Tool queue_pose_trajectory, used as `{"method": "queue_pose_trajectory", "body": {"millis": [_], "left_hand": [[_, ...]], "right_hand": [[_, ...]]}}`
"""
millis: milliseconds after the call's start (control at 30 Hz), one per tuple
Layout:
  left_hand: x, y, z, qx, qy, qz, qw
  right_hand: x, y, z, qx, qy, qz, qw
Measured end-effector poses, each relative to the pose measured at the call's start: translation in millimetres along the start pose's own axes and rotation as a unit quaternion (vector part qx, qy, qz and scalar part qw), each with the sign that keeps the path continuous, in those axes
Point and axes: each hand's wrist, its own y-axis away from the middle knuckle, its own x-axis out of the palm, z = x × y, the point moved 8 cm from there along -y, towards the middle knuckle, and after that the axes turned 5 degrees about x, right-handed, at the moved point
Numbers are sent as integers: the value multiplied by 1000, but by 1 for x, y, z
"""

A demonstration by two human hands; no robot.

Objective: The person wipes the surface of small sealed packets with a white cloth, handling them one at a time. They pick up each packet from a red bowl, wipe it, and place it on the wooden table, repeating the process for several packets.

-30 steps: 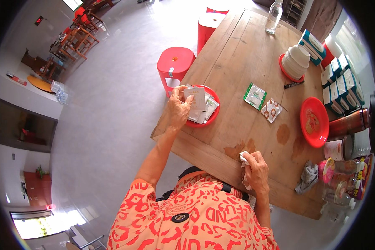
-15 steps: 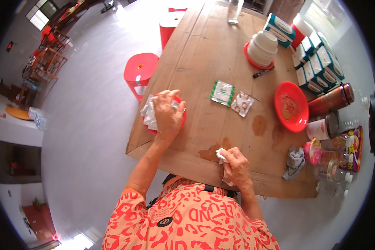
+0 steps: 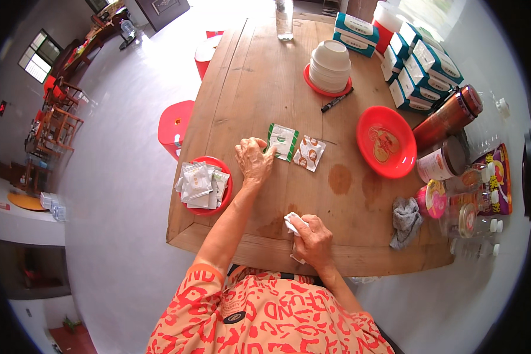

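My left hand is over the table with its fingers bent and apart. Its thumb and index finger reach the left edge of a green-edged white sachet; no grip on it shows. Beside that sachet lies a white sachet with brown patterns. A red bowl at the table's left edge holds several pale sachets, to the left of my left forearm. Near the front edge, my right hand is closed around a crumpled white tissue, close to a damp brown stain on the wood.
On the right are a red plate, a grey cloth, a copper thermos, a lidded jar and clear bottles. Farther back stand white bowls, a black marker, tissue packs and a glass. A red stool stands left.
My left hand has left the red bowl of sachets and moved right to the green-edged sachet. My right hand still holds the tissue near the front edge. The whole view has shifted.
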Motion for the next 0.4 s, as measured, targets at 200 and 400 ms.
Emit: {"method": "queue_pose_trajectory", "body": {"millis": [200,400], "left_hand": [[-3,13,4,-90,100,62,989],[-8,31,-37,205,-53,-56,976]], "right_hand": [[-3,-1,1,4,-16,-14,1000],[2,3,-4,-8,-8,10,1000]]}}
